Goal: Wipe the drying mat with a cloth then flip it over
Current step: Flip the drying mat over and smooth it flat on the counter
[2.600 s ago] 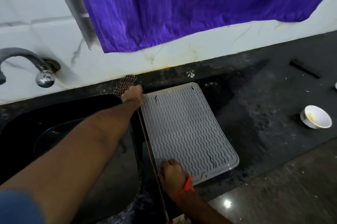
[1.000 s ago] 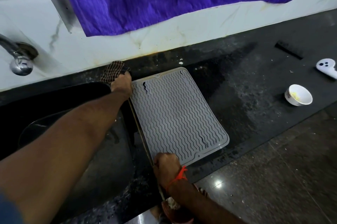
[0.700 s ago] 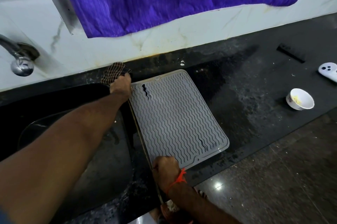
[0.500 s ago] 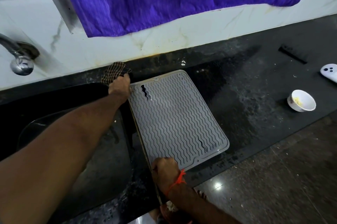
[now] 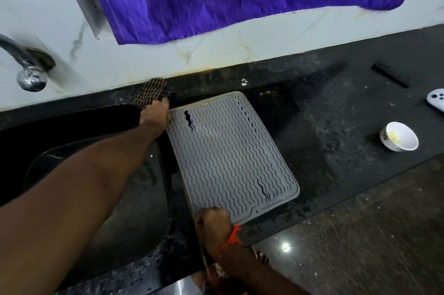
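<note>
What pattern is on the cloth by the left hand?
A dark brown check with pale lines, on the cloth behind the left hand; head view.

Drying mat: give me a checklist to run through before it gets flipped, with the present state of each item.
1. Left hand grips the far left corner of the drying mat: ok.
2. Right hand grips the near left corner: ok.
3. Checked cloth out of the way: not ok, it is bunched in the left hand at the mat's corner.
4. Mat's top free of objects: ok, only ridges show.
5. Counter to the right free for landing: ok, the white bowl stands well apart.
6. Mat wiped clean: cannot tell.
</note>
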Available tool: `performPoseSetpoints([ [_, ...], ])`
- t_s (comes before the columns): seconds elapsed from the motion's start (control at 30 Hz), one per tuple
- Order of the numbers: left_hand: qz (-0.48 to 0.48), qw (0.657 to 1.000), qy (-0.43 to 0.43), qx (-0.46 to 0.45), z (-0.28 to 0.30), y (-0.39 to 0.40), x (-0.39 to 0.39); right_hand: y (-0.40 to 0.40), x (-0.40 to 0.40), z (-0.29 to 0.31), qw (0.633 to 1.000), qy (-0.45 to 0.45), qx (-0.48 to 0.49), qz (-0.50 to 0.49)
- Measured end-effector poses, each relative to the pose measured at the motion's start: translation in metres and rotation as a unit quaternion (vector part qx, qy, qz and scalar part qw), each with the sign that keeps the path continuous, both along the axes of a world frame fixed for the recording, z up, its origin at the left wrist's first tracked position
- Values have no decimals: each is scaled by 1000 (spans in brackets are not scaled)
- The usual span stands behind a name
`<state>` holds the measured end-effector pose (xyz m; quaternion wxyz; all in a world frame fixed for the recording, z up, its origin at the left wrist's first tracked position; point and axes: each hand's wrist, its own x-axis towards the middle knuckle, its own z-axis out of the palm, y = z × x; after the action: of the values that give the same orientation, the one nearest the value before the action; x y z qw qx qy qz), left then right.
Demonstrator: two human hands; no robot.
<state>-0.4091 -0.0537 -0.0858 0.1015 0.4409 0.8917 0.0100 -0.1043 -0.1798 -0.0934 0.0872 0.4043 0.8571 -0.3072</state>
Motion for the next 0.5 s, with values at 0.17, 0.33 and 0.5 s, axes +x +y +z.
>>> performPoseSetpoints([
  [0.17, 26, 996, -9, 86, -1, -20, 7, 15, 9, 1, 997, 64, -32, 13],
  [0.33, 57, 986, -36, 155, -10, -48, 33, 54, 47, 19, 993, 109, -46, 12],
  [0.5, 83, 986, -75, 125, -13, -56, 51, 90, 92, 20, 994, 95, -14, -54],
])
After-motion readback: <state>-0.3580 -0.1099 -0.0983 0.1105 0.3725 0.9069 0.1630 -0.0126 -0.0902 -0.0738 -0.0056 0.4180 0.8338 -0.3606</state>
